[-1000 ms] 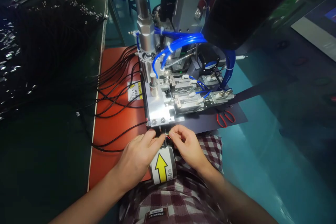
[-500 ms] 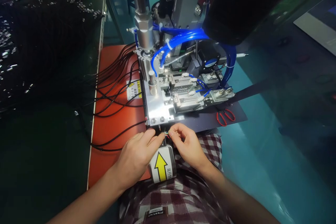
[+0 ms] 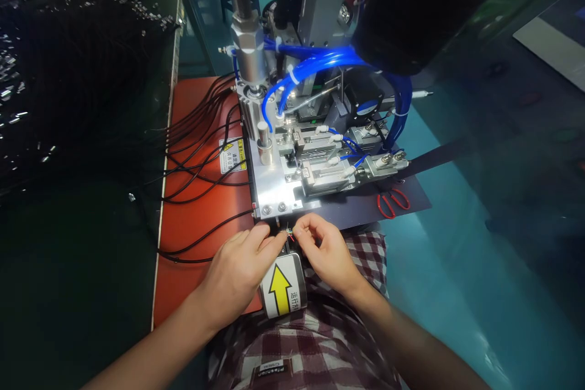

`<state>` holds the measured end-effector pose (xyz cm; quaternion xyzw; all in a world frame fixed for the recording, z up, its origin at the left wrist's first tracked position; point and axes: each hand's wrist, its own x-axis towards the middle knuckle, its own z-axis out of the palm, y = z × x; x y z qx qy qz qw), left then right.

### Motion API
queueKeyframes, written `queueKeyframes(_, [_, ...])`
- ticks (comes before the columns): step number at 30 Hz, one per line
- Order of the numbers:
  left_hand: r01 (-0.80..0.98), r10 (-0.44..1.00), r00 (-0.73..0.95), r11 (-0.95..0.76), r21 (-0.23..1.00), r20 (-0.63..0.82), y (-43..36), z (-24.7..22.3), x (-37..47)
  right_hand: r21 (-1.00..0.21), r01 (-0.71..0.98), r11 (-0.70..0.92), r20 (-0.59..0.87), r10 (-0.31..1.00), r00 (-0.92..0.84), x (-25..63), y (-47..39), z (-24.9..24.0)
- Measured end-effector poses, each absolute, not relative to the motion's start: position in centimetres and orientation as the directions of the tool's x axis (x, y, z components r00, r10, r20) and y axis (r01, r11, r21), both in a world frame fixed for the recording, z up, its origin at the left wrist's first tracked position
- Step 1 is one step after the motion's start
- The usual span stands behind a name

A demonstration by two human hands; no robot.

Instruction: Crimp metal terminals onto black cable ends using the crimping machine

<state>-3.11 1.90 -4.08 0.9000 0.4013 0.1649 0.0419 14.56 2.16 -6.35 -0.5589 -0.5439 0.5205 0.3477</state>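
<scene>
Fine coloured wire ends [image 3: 289,232] show between my two hands at the front edge of the metal machine [image 3: 274,192]. My left hand [image 3: 242,265] is closed, its thumb and index fingertip pressed at the left side of these wires. From the right, my right hand [image 3: 326,250] pinches at them with thumb and index finger. Most of what lies between the fingertips is hidden. Just below the hands is a rounded cover [image 3: 282,286] with a yellow arrow on white.
Black cables [image 3: 196,195] cross the orange-red board [image 3: 192,280] on the left. Red-handled scissors [image 3: 393,202] lie right of the machine. Blue tubes [image 3: 329,61] arch above it. A dark pile of cables [image 3: 82,73] fills the far left.
The view has shifted very slightly. Both hands keep the same place and grip, and the wire ends between them look slightly different.
</scene>
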Motion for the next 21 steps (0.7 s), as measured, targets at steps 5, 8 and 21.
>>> queueKeyframes(5, [0.711,0.738,0.628,-0.673,0.203,0.248,1.84,-4.19,-3.21,-0.95,0.275,-0.148,-0.187,0.975,-0.122,14.55,2.05,-6.35])
queueKeyframes(8, [0.71,0.739,0.626,-0.672,0.21,0.249,1.81,-4.22,-3.21,-0.949,0.276,-0.151,-0.19,0.974,-0.122,14.58,2.02,-6.27])
queueKeyframes(21, [0.707,0.734,0.633,-0.677,0.202,0.244,1.85,-4.35,-3.31,-0.945,0.15,-0.29,-0.311,0.94,-0.143,14.58,2.44,-6.1])
